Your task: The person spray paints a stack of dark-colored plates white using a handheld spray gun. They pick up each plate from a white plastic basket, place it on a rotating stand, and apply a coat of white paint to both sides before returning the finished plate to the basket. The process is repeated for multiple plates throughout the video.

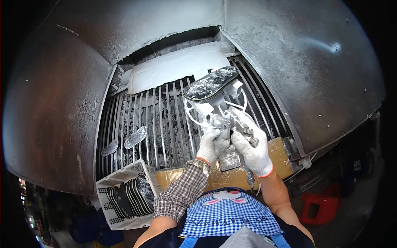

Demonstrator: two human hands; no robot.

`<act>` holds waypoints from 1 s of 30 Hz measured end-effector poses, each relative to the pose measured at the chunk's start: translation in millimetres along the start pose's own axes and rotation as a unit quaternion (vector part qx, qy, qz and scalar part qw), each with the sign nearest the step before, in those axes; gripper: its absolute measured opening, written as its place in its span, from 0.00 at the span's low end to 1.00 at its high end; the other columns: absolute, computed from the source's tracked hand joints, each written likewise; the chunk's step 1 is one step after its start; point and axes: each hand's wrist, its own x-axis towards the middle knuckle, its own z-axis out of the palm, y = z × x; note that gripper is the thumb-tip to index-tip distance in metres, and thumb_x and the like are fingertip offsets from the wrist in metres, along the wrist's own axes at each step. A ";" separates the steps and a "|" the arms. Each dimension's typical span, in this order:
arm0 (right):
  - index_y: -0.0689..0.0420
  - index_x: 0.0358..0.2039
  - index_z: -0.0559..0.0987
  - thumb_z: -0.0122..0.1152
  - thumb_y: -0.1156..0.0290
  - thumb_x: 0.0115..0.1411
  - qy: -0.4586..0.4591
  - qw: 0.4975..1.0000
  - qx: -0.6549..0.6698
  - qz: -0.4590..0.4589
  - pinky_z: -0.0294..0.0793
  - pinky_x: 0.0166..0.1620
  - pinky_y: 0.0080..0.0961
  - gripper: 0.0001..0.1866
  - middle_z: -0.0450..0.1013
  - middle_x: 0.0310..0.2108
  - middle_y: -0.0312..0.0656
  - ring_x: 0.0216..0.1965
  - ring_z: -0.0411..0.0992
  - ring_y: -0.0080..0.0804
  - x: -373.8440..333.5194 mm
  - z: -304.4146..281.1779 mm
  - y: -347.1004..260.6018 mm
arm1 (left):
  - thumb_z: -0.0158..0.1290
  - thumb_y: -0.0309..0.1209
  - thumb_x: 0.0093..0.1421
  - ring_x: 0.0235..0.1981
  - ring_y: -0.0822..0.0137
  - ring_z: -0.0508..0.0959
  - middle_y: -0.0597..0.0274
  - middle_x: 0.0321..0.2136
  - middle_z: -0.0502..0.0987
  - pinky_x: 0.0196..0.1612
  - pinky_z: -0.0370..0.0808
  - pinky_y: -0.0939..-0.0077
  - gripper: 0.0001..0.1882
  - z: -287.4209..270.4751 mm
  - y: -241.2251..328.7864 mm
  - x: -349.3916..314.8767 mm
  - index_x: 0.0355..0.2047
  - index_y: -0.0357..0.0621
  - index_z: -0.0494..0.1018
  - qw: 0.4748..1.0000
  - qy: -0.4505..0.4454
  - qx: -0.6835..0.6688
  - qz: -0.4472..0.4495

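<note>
My left hand [210,144], in a white knitted glove, is closed around a lumpy grey, dust-coated part [222,128] below a white stand [192,113]; its kind is unclear. My right hand [255,151], gloved too, is closed on a metal tool [244,130] that looks like a spray gun, with a hose fitting [249,177] below it. A dark, elongated oval piece [211,84] with a pale edge rests tilted on top of the stand, covered with crinkled clear film. Both hands are close together, just beneath this piece.
Metal bars form a dusty grate [166,124], where two clear oval pieces [135,137] lie. A pale sheet [173,68] is at the back. Metal walls [306,74] enclose the sides. A white basket [149,173] at lower left holds several dark oval pieces [130,196]. Brown tape covers the front edge [278,155].
</note>
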 end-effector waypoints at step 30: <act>0.69 0.65 0.69 0.60 0.73 0.69 0.156 0.987 0.016 0.025 0.75 0.38 0.16 0.26 0.77 0.43 0.40 0.35 0.74 0.18 21.2 -31.1 27.8 | 0.51 0.23 0.66 0.53 0.52 0.79 0.46 0.54 0.76 0.59 0.77 0.54 0.23 -20.8 7.8 1.2 0.60 0.30 0.65 0.998 0.001 0.064 0.015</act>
